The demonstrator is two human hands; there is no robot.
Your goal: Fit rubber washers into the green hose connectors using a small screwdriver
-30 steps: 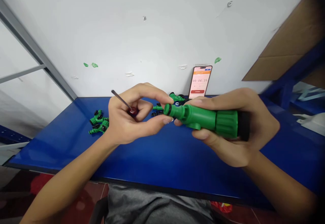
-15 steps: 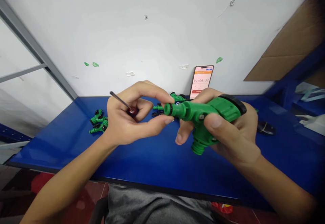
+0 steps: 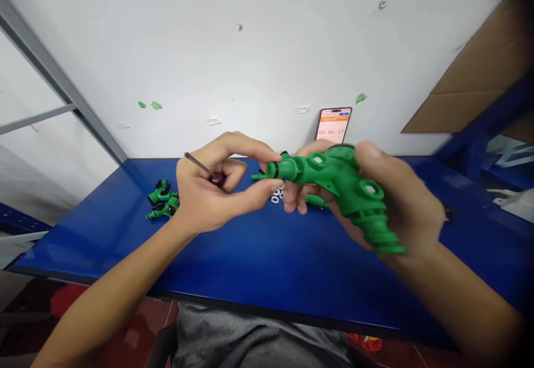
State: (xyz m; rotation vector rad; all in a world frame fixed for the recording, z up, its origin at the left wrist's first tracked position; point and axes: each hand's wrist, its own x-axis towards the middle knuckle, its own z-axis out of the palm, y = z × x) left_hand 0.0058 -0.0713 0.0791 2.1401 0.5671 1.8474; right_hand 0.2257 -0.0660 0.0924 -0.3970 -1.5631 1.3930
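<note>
My left hand point(image 3: 206, 190) curls around a small screwdriver with a dark red handle point(image 3: 217, 178), and its thin metal shaft point(image 3: 198, 163) points up and to the left. My right hand point(image 3: 400, 201) grips a green plastic multi-way hose connector point(image 3: 337, 182) with its fingers and thumb. The connector's narrow nozzle end sits close to the left hand's fingertips, and its ribbed end points down and to the right. The two hands nearly meet around that nozzle. Part of the connector is blurred by motion.
Several small green connectors with black parts point(image 3: 162, 201) lie on the blue table point(image 3: 292, 257) at the left. A phone showing a timer point(image 3: 334, 125) leans against the white wall point(image 3: 233, 62). A small green piece point(image 3: 316, 201) lies below my right hand.
My right hand has turned the green connector, swinging its ribbed end down and to the right. The left hand and screwdriver have barely moved.
</note>
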